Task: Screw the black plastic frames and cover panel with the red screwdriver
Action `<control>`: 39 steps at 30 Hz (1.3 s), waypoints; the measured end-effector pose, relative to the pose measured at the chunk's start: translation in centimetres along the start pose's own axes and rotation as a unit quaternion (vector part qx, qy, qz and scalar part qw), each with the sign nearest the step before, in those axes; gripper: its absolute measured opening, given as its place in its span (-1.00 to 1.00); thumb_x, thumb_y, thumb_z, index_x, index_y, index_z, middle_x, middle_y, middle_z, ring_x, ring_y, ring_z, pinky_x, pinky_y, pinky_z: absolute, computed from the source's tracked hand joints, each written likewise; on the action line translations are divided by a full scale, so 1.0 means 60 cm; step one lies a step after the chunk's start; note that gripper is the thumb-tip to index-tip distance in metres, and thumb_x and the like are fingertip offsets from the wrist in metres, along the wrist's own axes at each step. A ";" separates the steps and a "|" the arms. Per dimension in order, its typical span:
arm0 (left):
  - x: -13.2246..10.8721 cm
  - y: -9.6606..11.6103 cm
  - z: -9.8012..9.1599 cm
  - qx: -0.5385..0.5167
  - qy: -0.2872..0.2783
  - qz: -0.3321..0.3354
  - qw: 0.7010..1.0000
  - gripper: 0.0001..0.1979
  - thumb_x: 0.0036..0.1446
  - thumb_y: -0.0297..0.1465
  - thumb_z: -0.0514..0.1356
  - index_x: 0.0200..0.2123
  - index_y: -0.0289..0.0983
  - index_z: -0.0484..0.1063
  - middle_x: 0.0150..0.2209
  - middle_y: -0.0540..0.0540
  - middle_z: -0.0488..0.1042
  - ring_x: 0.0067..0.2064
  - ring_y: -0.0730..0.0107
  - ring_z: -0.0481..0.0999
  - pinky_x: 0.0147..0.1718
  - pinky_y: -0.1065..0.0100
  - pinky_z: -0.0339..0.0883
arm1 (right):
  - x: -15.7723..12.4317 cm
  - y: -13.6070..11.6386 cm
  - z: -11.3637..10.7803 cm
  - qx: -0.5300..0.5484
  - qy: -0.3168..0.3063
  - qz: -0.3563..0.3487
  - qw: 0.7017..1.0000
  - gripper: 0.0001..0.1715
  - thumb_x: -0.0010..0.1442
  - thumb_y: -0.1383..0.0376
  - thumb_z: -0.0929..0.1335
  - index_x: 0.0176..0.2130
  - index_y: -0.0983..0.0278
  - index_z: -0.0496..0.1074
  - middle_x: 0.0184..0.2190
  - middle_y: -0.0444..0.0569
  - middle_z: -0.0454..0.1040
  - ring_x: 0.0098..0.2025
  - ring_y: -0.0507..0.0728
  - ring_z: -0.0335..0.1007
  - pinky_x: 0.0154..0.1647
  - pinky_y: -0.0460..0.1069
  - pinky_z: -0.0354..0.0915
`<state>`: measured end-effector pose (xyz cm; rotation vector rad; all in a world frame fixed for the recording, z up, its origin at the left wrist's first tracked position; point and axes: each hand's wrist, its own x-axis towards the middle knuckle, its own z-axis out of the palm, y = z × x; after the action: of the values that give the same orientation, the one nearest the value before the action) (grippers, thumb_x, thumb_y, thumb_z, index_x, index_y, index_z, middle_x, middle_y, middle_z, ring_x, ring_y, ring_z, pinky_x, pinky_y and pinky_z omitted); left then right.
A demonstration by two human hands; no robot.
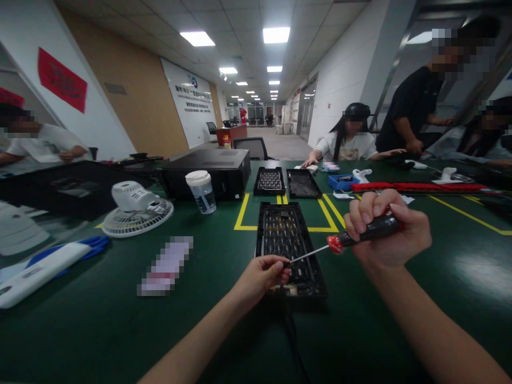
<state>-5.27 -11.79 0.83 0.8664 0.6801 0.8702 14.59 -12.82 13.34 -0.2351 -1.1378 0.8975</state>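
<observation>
In the middle of the table lies an open black rectangular case with rows of dark shapes inside. A dark cable runs from its near end towards me. My right hand is wrapped round the black-and-red handle of a screwdriver, whose shaft slants down to the left. At its tip, over the case, my left hand pinches with thumb and forefinger. A small dark thing shows there, too small to name.
Two more case halves, one with rows inside and one hollow, lie farther back. A lidded cup, white fan, blurred-out flat item and black box are left. A blue tray stands right. People work around the table.
</observation>
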 end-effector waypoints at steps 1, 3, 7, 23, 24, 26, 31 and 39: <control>0.000 0.000 0.000 0.001 -0.003 -0.004 1.000 -0.73 -0.06 -0.34 0.29 -0.29 -0.38 0.45 -0.45 -0.05 0.45 -0.43 0.57 0.41 -0.35 0.45 0.29 | 0.000 0.000 -0.001 0.004 -0.014 0.003 1.000 -0.82 0.00 0.29 0.22 -0.59 0.28 0.22 -0.67 -0.16 0.13 -0.69 -0.04 0.10 -0.82 -0.16 0.02; 0.000 -0.001 0.001 0.012 -0.002 -0.015 1.000 -0.72 -0.07 -0.32 0.28 -0.30 -0.39 0.45 -0.46 -0.04 0.44 -0.45 0.59 0.39 -0.38 0.47 0.27 | -0.002 -0.001 -0.002 0.009 -0.042 0.007 0.999 -0.82 0.01 0.29 0.21 -0.58 0.28 0.24 -0.67 -0.15 0.15 -0.70 -0.02 0.12 -0.82 -0.15 0.04; -0.001 -0.003 0.001 0.029 -0.003 -0.039 0.999 -0.71 -0.07 -0.29 0.28 -0.32 -0.40 0.45 -0.49 -0.02 0.41 -0.49 0.62 0.36 -0.43 0.49 0.23 | -0.010 -0.005 0.001 0.008 -0.085 0.006 0.996 -0.80 0.03 0.25 0.21 -0.55 0.28 0.27 -0.68 -0.14 0.18 -0.71 0.01 0.17 -0.84 -0.12 0.10; -0.006 0.016 -0.004 0.185 0.010 0.001 0.983 -0.56 0.04 -0.20 0.15 -0.05 -0.33 0.36 -0.43 -0.04 0.41 -0.51 0.59 0.33 -0.51 0.50 0.20 | -0.005 -0.013 0.008 -0.020 -0.074 0.002 0.997 -0.81 0.02 0.31 0.21 -0.56 0.27 0.31 -0.70 -0.12 0.23 -0.76 0.01 0.17 -0.86 -0.09 0.10; -0.007 0.020 -0.006 0.235 0.035 0.029 0.971 -0.55 0.05 -0.19 0.13 -0.04 -0.33 0.36 -0.44 -0.03 0.41 -0.51 0.57 0.33 -0.51 0.49 0.20 | -0.001 -0.013 0.009 -0.023 -0.070 0.005 0.997 -0.82 0.02 0.31 0.21 -0.56 0.27 0.30 -0.69 -0.13 0.23 -0.76 0.01 0.16 -0.86 -0.09 0.10; -0.008 0.030 -0.010 0.348 0.086 0.084 0.930 -0.58 0.09 -0.17 0.08 -0.07 -0.31 0.37 -0.43 -0.04 0.42 -0.48 0.50 0.36 -0.50 0.46 0.22 | 0.007 -0.010 0.012 -0.031 -0.064 0.013 0.997 -0.83 0.02 0.32 0.21 -0.55 0.28 0.29 -0.69 -0.14 0.22 -0.77 0.00 0.15 -0.87 -0.11 0.08; -0.011 0.044 -0.026 0.647 0.241 0.131 0.712 -0.62 0.13 -0.21 0.02 -0.02 -0.21 0.33 -0.27 -0.11 0.47 -0.30 0.31 0.44 -0.30 0.35 0.25 | 0.027 0.014 0.015 -0.039 -0.056 0.059 0.996 -0.83 0.02 0.32 0.22 -0.57 0.28 0.24 -0.69 -0.17 0.21 -0.78 -0.03 0.13 -0.87 -0.13 0.06; -0.004 0.042 -0.048 0.775 0.211 -0.028 0.595 -0.62 0.18 -0.17 -0.08 -0.15 -0.23 0.41 -0.26 -0.23 0.50 -0.21 0.16 0.49 -0.27 0.26 0.27 | 0.024 0.072 0.013 -0.045 -0.083 0.131 0.987 -0.84 0.04 0.33 0.23 -0.55 0.31 0.24 -0.68 -0.18 0.26 -0.78 -0.04 0.16 -0.85 -0.14 0.08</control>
<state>-8.59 -10.02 1.63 2.1877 1.9875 0.1729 11.93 -9.23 12.14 -0.3966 -1.3233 1.1135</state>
